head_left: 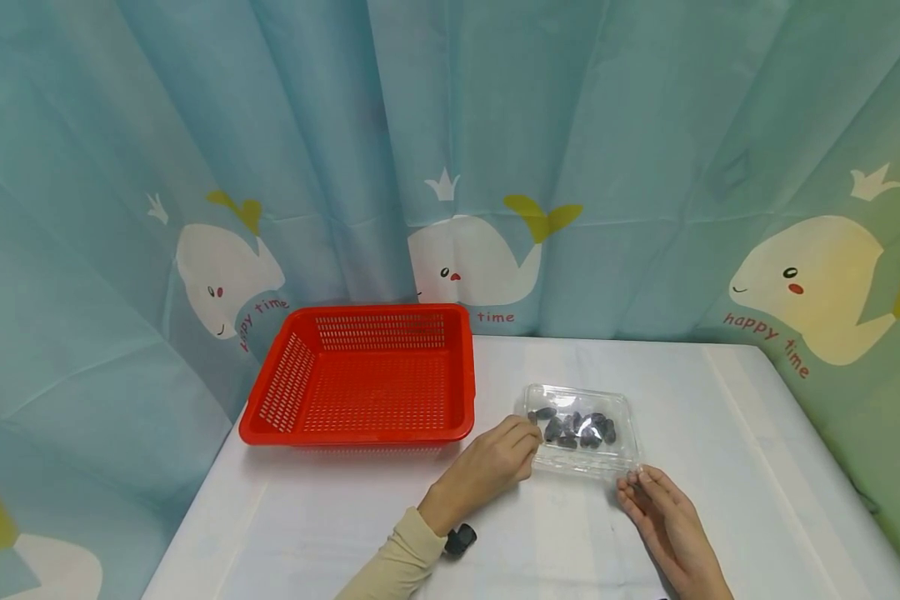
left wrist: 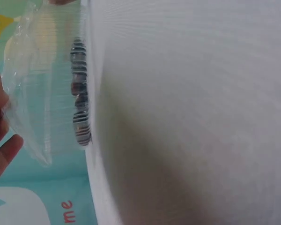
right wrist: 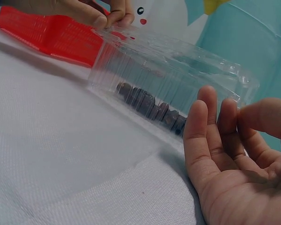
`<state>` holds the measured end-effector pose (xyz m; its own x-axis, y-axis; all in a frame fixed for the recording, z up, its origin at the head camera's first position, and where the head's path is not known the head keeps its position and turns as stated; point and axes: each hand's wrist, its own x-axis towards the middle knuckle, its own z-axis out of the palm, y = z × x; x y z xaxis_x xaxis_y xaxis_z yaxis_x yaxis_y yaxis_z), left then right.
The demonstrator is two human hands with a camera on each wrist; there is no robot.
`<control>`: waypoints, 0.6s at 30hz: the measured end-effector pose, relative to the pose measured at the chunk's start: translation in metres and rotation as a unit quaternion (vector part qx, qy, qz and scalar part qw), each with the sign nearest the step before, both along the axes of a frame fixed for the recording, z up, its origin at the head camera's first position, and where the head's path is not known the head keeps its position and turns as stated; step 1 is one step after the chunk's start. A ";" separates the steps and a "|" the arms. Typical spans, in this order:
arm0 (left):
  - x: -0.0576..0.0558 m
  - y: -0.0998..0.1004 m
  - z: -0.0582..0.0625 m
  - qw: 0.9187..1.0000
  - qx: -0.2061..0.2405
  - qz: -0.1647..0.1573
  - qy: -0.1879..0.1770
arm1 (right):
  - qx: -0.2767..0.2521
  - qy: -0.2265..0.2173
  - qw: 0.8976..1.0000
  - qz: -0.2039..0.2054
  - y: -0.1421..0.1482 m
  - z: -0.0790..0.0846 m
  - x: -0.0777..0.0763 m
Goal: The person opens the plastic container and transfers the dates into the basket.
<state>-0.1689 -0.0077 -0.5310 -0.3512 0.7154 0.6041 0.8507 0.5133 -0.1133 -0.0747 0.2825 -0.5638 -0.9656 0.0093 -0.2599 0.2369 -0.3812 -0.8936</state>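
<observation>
A clear plastic clamshell box (head_left: 581, 462) lies on the white-covered table, with several dark, oval, fruit-like pieces (head_left: 591, 435) along its bottom. My left hand (head_left: 495, 458) pinches the lid edge at the box's near left corner, between thumb and fingers. At the near right corner, my right hand (head_left: 667, 521) pinches the rim with thumb and forefinger, and its other fingers stand loosely bent in the right wrist view. The left wrist view has the ribbed side wall of the box (left wrist: 47, 108) with the dark pieces low behind it.
A red perforated plastic basket (head_left: 378, 400) stands left of the box, near the back of the table. The white tablecloth (head_left: 330, 517) spreads in front of it. Behind hangs a blue-green curtain (head_left: 495, 108) printed with whales. A small black device (head_left: 461, 540) sits by the left wrist.
</observation>
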 end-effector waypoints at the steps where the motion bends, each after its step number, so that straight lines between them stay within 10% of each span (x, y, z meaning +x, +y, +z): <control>1: 0.000 0.000 0.000 1.000 0.000 0.000 0.001 | -0.002 0.001 1.000 0.000 0.000 0.000 0.000; 18: -0.001 0.002 0.010 1.000 0.006 -0.008 -0.004 | -0.083 0.009 0.996 0.029 0.004 0.001 0.001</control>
